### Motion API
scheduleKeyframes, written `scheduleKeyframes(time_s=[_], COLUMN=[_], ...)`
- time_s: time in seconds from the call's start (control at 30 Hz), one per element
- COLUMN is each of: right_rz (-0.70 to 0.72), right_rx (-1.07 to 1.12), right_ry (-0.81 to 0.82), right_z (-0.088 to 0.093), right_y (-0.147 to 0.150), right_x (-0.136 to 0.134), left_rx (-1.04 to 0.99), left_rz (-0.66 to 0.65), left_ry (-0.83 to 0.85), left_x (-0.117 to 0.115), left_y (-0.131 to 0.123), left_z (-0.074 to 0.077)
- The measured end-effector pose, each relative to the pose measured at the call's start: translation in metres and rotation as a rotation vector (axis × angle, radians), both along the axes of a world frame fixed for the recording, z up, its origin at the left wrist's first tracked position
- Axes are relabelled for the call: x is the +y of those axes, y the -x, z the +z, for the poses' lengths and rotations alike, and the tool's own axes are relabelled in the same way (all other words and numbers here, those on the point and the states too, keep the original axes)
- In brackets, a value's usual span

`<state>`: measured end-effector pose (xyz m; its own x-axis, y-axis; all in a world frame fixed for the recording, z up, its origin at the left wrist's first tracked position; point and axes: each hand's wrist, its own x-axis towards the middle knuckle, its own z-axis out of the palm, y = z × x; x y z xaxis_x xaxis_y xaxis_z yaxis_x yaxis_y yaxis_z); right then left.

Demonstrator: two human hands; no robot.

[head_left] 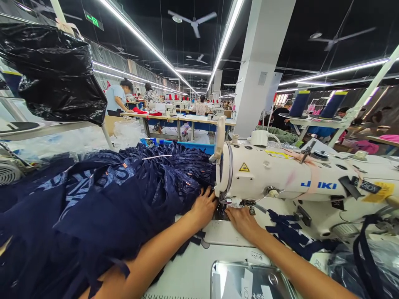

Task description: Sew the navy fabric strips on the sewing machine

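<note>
A white sewing machine (280, 174) marked JUKI stands before me, and both my hands are close to its presser foot (221, 212). My left hand (203, 209) is left of the needle area, its bent fingers closed on the edge of the navy fabric (131, 207), with the tips partly hidden. On the right side of the foot is my right hand (242, 222). Its fingers are pressed together at the foot, and what they hold is too small to make out. The fabric, with pale lettering on some pieces, lies heaped over my left forearm.
Navy strips (288, 232) lie right of my right hand. A metal tray (249, 278) with labels sits at the table's front. Thread cones (299, 104) stand behind the machine. A black plastic bag (52, 74) hangs at left. Other people work at tables farther back.
</note>
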<state>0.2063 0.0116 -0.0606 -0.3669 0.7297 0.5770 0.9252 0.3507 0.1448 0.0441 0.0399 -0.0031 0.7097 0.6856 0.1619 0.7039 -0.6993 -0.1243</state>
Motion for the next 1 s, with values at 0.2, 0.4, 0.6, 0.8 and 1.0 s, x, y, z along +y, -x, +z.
scheduleKeyframes(time_s=[0.2, 0.4, 0.6, 0.8, 1.0], right_rz=[0.135, 0.128, 0.178, -0.046, -0.228], right_rx=[0.004, -0.055, -0.033, -0.030, -0.147], right_ry=[-0.011, 0.028, 0.012, 0.091, 0.077], right_z=[0.015, 0.019, 0.035, 0.053, 0.050], right_y=[-0.009, -0.011, -0.006, -0.053, -0.084], right_x=[-0.008, -0.014, -0.035, -0.061, -0.065], left_rx=[-0.042, -0.019, -0.029, -0.224, -0.356], left_rz=[-0.135, -0.139, -0.369, -0.375, -0.339], left_ry=[-0.159, -0.526, -0.533, -0.019, 0.144], left_x=[-0.040, -0.060, -0.061, -0.073, -0.047], left_y=[0.019, 0.079, 0.084, 0.071, 0.054], left_z=[0.000, 0.019, 0.019, 0.002, -0.020])
